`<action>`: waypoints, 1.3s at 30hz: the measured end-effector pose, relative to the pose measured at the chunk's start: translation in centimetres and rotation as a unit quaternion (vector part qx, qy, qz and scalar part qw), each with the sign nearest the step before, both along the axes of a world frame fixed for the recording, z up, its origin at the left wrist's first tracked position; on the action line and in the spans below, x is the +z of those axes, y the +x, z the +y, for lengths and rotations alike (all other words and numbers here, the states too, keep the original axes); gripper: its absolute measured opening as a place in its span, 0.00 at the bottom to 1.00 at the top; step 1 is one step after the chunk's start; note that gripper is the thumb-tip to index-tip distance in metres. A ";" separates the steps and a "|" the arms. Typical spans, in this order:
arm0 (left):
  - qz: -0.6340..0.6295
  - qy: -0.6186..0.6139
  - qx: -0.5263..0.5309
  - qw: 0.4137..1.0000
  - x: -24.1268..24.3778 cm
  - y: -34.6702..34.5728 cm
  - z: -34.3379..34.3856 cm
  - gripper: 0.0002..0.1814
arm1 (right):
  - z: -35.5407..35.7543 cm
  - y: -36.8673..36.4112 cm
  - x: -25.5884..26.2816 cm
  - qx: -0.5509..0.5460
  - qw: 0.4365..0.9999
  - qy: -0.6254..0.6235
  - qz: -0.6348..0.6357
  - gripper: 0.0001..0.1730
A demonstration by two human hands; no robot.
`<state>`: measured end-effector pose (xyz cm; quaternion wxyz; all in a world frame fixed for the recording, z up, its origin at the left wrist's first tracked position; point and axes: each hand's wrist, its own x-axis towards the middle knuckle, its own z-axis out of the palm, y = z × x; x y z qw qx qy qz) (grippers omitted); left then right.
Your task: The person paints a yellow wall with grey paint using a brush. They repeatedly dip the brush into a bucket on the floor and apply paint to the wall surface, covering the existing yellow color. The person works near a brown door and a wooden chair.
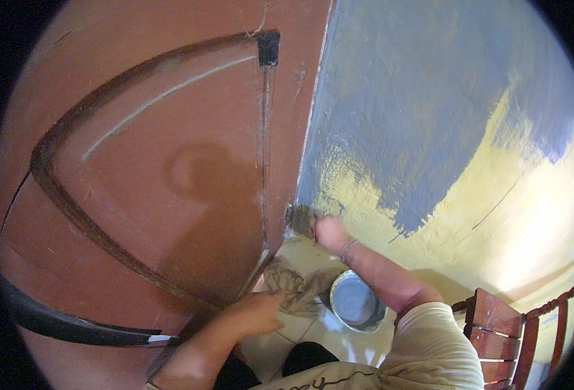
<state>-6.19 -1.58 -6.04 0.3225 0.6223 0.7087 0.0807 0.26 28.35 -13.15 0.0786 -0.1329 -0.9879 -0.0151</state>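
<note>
My right hand (333, 234), blurred, grips a paintbrush (300, 218) low in the corner where the wall meets a reddish-brown panel (209, 146). The bristles appear to be against the wall (457, 200), which is yellow below and coated in uneven blue-grey paint above. Lower down, my left hand (257, 314) hovers near the panel's bottom edge, thumb apart, with nothing visible in it; some of its fingers are hidden. A crumpled brownish cloth (299, 287) lies on the floor just beyond its fingertips. Below my right forearm stands a round bucket (334, 298) containing blue-grey paint (355, 300).
Brown wooden slatted furniture (494, 336) stands at the lower right, close to my right elbow. Pale floor tiles (299, 326) show around the bucket. Dark raised trim (101, 243) curves across the panel, with a black patch (268, 48) near its top.
</note>
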 end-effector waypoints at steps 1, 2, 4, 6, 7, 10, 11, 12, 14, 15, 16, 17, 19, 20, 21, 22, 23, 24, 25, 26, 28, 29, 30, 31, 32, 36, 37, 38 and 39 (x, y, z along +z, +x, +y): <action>-0.014 0.000 0.002 1.000 -0.7 -0.2 -0.2 0.33 | 0.6 -0.7 2.1 -0.036 0.999 -0.012 0.008 0.11; -0.027 -0.002 0.006 1.000 -1.7 -0.5 -0.5 0.33 | 1.0 -1.6 4.3 -0.071 0.997 -0.026 0.016 0.11; -0.026 0.006 0.004 1.000 -1.7 -0.7 -0.4 0.34 | 3.6 -1.7 10.0 0.019 0.991 0.003 0.136 0.13; -0.009 0.011 0.006 1.000 -0.9 -0.4 -0.5 0.35 | 1.8 -1.8 16.4 0.016 0.974 0.091 0.209 0.16; -0.005 0.006 0.000 1.000 -0.8 -0.4 -0.3 0.37 | 0.7 -1.4 19.3 0.020 0.959 0.130 0.251 0.16; 0.004 0.012 -0.010 1.000 -0.9 -0.3 0.0 0.40 | -2.3 -0.3 23.1 0.029 0.921 0.213 0.324 0.16; 0.002 0.029 -0.006 1.000 -1.4 -0.3 -0.3 0.40 | -3.1 -0.3 23.0 0.035 0.910 0.232 0.341 0.15; 0.001 0.049 -0.009 0.999 -1.6 -0.3 -0.4 0.41 | -2.7 -0.1 21.6 0.018 0.922 0.249 0.296 0.13; 0.004 0.048 -0.013 0.999 -1.3 -0.2 -0.5 0.42 | -1.9 -0.4 16.0 -0.038 0.968 0.217 0.122 0.11; 0.006 0.050 -0.018 0.999 -1.0 -0.2 -0.4 0.42 | -0.3 -0.4 11.0 0.015 0.956 0.259 0.139 0.10; 0.008 0.035 -0.016 0.999 -0.7 -0.3 -0.4 0.43 | 0.8 -0.4 6.1 0.071 0.939 0.298 0.155 0.10; 0.006 0.019 -0.012 1.000 -0.4 -0.3 -0.6 0.43 | 0.3 -0.1 2.9 0.075 0.957 0.258 0.109 0.10; 0.004 0.008 -0.011 1.000 -0.5 -0.3 -0.7 0.43 | -1.0 0.2 0.7 0.061 0.985 0.159 0.034 0.10; 0.004 0.012 -0.015 1.000 -1.0 -0.4 -0.8 0.44 | -1.5 0.2 0.5 0.044 0.994 0.100 0.006 0.09; 0.005 0.017 -0.020 1.000 -1.2 -0.6 -0.7 0.44 | -1.6 0.2 0.6 0.024 0.999 0.041 -0.021 0.09; 0.000 0.027 -0.019 0.999 -1.2 -0.7 -0.9 0.44 | -1.6 -0.2 2.0 -0.017 0.999 0.016 -0.022 0.08; -0.004 0.036 -0.019 0.999 -1.2 -0.8 -1.0 0.44 | -0.7 -1.0 4.0 -0.060 0.998 -0.010 -0.023 0.08; -0.010 0.045 -0.018 0.999 -1.3 -0.8 -1.1 0.43 | 0.0 -1.6 6.4 -0.103 0.994 -0.035 -0.025 0.08; -0.011 0.041 -0.017 0.999 -1.2 -0.9 -1.2 0.43 | 1.1 -1.8 8.7 -0.068 0.997 0.016 0.033 0.09; -0.011 0.039 -0.017 0.999 -1.1 -0.9 -1.0 0.43 | 2.1 -1.7 11.3 -0.034 0.993 0.070 0.091 0.11; -0.009 0.036 -0.010 0.999 -1.0 -1.0 -1.3 0.43 | 0.8 -1.8 17.5 -0.005 0.970 0.120 0.211 0.13; -0.007 0.039 -0.012 0.999 -1.0 -0.9 -1.3 0.43 | -0.3 -1.6 20.4 0.026 0.949 0.153 0.274 0.12; -0.006 0.042 -0.016 0.999 -1.0 -0.8 -1.2 0.43 | -1.2 -1.2 22.3 0.056 0.922 0.186 0.334 0.12; -0.006 0.046 -0.018 0.999 -0.9 -0.7 -1.1 0.44 | -1.8 -1.1 22.8 0.056 0.910 0.210 0.353 0.12; -0.007 0.050 -0.019 0.999 -0.8 -0.7 -1.1 0.44 | -2.5 -1.2 22.9 0.057 0.897 0.234 0.371 0.11; -0.016 0.059 -0.022 0.998 -1.1 -0.7 -1.2 0.45 | -1.1 -2.0 14.3 -0.025 0.962 0.182 0.204 0.10; -0.014 0.051 -0.028 0.998 -0.5 -0.7 -0.9 0.45 | 0.4 -1.5 9.4 0.002 0.961 0.170 0.217 0.09; -0.011 0.037 -0.025 0.999 0.1 -0.7 -0.7 0.45 | 0.9 -1.0 4.9 0.036 0.961 0.151 0.231 0.09; -0.011 0.023 -0.015 1.000 0.5 -0.7 -1.2 0.45 | -0.8 -0.5 2.8 0.051 0.982 0.137 0.119 0.09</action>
